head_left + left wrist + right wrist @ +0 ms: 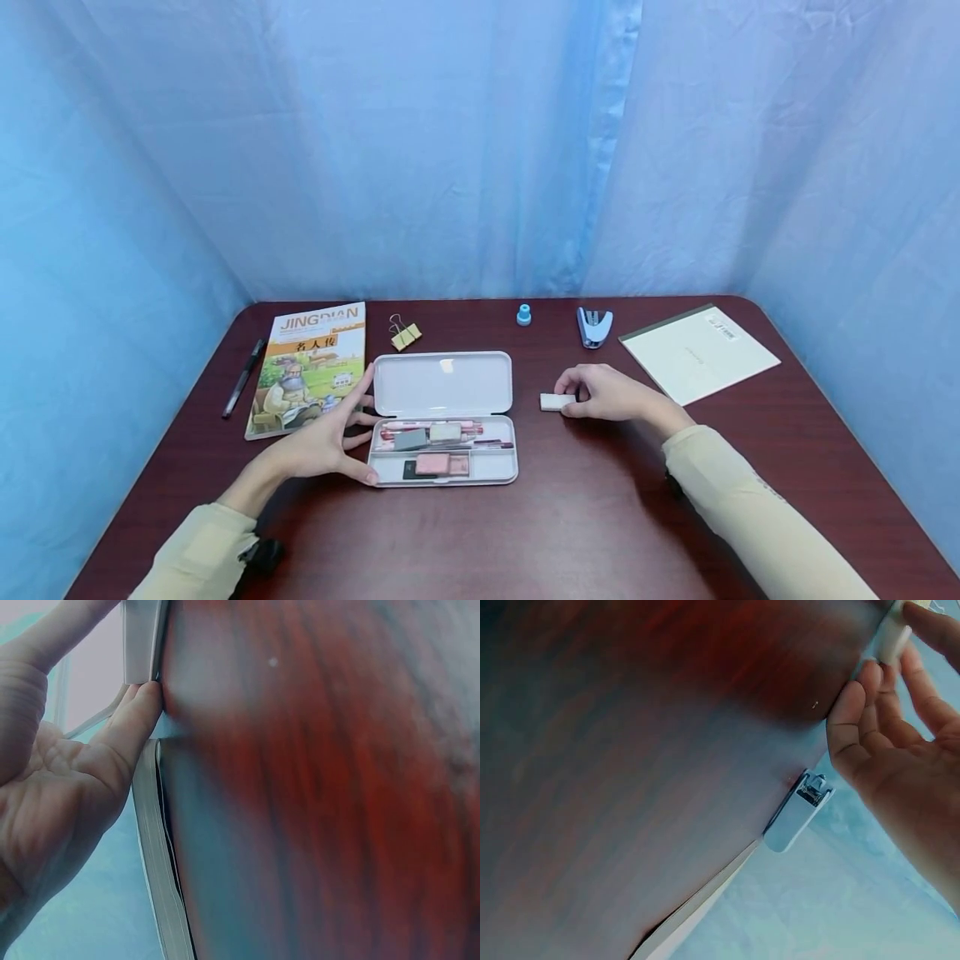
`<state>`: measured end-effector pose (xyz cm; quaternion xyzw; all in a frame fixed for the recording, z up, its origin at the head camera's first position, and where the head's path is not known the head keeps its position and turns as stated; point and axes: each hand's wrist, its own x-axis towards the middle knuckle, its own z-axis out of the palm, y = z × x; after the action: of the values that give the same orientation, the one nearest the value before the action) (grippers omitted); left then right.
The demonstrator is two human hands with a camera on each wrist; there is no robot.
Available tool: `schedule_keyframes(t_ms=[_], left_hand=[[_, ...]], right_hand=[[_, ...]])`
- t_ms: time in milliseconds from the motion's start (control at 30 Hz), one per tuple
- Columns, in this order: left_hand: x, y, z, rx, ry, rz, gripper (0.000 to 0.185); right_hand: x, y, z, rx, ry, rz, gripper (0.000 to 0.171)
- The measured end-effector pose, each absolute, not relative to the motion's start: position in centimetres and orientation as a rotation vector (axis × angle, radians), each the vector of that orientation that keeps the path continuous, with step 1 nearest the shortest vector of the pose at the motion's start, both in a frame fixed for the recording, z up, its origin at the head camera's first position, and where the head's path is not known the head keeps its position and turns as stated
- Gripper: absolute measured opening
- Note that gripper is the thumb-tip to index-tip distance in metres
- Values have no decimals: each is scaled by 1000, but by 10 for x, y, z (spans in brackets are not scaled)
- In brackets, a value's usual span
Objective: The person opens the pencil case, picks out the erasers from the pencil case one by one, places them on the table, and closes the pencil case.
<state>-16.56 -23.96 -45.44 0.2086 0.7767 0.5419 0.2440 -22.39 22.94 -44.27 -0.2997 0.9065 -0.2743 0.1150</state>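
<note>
An open pencil case (442,482), white with its lid (442,383) laid back, lies in the middle of the table. My left hand (322,437) rests along its left side, fingers spread, thumb at the front corner and index finger by the lid's edge. Inside are several pens, a grey block (410,440), a white block (446,432) and a pink block (432,464). To the right of the case, my right hand (603,393) pinches a white eraser (556,402) between thumb and fingers, low over the table; the right wrist view shows this eraser (892,637) at the fingertips.
Left of the case lie a book (307,367) and a black pen (243,379). Behind stand a yellow binder clip (406,337), a small blue capped item (523,315) and a blue stapler (595,327). A pale notebook (701,354) lies at the right. Blue curtains (450,150) surround the table.
</note>
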Motion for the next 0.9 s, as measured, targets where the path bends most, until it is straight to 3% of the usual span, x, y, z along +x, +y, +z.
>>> schedule_keyframes(t_ms=[333,633,900], left_hand=[[-167,-240,-456,573,2125,1477,139],[-166,-241,-455,578,2124,1484,139],[-167,-241,-456,586,2122,1477,138]], right_hand=[[-225,230,-440,-739,2581,-864,16],[-227,229,-444,-432,2375,-1051,18],[-228,229,-443,-539,2384,-1012,22]])
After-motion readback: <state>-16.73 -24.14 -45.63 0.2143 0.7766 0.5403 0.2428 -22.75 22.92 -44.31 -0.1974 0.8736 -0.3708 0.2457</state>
